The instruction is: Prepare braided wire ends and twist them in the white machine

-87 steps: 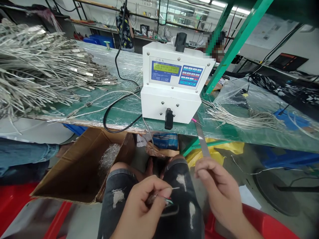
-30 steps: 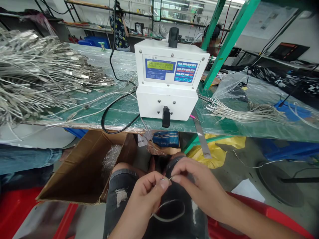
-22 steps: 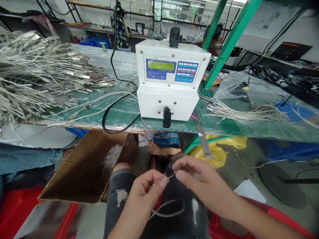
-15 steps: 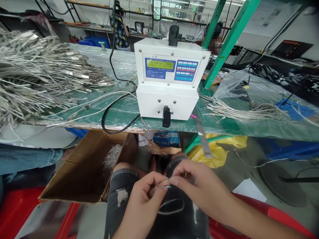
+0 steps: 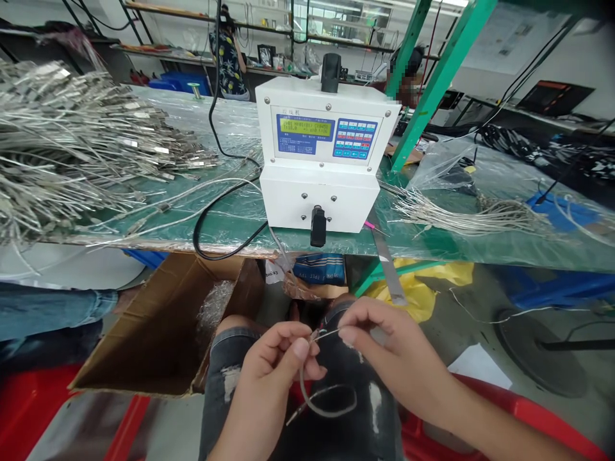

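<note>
Above my lap, my left hand [image 5: 276,371] pinches a thin grey cable [image 5: 331,413] near one end between thumb and fingers. The rest of the cable loops down over my dark ripped jeans [image 5: 225,390], its other end pointing to the lower left. My right hand [image 5: 384,349] is closed in a pinch on a fine strand at the cable's stripped end, and this strand stretches between both hands. A white machine [image 5: 319,157] with a lit display, a keypad and a black front fitting [image 5: 318,225] stands on the bench ahead.
A large heap of cables with metal connectors [image 5: 96,141] covers the bench's left. More pale cables [image 5: 456,214] lie right of the machine, near a steel ruler [image 5: 388,269] overhanging the edge. An open cardboard box [image 5: 144,333] sits below left. Another person [image 5: 229,61] stands at the back.
My hands have drawn apart slightly, and the strand between them now shows. More of the cable, including its free end, has come into sight below my left hand. The view has shifted slightly.
</note>
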A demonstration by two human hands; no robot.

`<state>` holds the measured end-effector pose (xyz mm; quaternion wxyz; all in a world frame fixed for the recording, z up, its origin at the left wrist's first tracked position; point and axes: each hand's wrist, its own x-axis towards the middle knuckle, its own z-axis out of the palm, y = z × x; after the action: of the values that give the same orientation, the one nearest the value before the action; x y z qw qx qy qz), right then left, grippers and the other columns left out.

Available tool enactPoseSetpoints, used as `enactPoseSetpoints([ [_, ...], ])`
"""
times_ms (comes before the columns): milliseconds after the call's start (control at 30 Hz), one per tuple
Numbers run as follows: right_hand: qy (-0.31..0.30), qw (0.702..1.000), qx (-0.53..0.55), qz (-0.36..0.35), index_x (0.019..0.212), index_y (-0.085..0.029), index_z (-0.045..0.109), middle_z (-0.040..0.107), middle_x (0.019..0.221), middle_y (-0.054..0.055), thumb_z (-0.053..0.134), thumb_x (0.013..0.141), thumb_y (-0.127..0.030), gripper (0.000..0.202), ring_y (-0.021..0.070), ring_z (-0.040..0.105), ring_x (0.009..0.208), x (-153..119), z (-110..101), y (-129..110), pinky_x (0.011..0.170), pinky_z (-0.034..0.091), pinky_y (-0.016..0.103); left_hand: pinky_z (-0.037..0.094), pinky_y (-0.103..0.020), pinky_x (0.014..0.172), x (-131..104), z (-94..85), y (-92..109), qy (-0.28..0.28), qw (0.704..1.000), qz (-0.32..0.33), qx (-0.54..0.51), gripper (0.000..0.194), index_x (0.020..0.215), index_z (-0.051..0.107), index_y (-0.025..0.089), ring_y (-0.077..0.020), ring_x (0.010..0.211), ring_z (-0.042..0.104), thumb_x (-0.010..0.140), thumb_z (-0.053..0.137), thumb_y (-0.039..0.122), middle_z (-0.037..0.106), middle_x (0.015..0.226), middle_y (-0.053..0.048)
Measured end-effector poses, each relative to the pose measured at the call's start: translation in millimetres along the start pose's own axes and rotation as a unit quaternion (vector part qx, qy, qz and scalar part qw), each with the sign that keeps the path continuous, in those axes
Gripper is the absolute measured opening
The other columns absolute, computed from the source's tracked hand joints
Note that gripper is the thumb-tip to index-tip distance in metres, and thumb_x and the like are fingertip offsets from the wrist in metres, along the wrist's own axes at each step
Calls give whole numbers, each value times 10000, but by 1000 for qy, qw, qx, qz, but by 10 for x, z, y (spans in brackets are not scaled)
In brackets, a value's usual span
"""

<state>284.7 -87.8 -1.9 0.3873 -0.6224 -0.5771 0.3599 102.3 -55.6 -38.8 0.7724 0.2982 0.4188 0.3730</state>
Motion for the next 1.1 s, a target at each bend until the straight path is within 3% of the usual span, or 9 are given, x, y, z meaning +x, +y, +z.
enactPoseSetpoints([
  [167,31,998,-1,-46,806,-220,642,639,818,-28,577,917,-188,131,112,584,781,29,18,42,693,435,229,583,-189,586,0,82,42,-11,997,-41,-59,229,830,690,184,-68,539,581,741,825,347,669,681,24],
  [367,153,984,76,-54,850,-240,651,630,811,-35,611,919,-304,102,93,577,747,94,-61,16,676,463,177,577,-179,565,23,88,79,15,996,-25,-87,239,826,693,179,-58,532,567,720,844,330,657,673,26],
  [433,132,988,77,-23,910,-246,664,648,859,-23,612,915,-356,122,104,591,775,98,-81,5,688,476,189,585,-186,573,29,76,84,25,995,-22,-89,259,829,693,178,-58,531,568,702,858,331,656,672,28],
  [567,0,995,80,60,1056,-232,663,664,1030,23,645,861,-385,248,157,612,924,86,-8,-23,765,501,256,589,-191,583,28,72,70,31,996,-19,-78,286,836,692,177,-63,534,576,690,864,352,665,681,22],
  [667,-49,986,124,98,993,-202,671,665,961,25,677,830,-372,236,151,616,871,96,103,-60,733,505,259,571,-177,566,23,84,55,31,997,-12,-65,304,826,691,177,-74,542,585,673,872,368,667,675,16],
  [867,-55,965,241,89,768,-174,668,664,738,-14,693,830,-260,108,102,621,703,167,213,-124,658,507,202,568,-173,590,13,85,44,22,998,-9,-52,247,808,694,185,-73,552,595,704,847,349,662,689,24],
  [1100,-52,959,268,73,802,-180,690,669,757,-14,680,831,-206,41,94,628,719,172,220,-87,688,524,189,575,-177,567,-6,78,69,7,997,-19,-80,233,773,700,185,-72,535,588,700,856,342,669,679,20],
])
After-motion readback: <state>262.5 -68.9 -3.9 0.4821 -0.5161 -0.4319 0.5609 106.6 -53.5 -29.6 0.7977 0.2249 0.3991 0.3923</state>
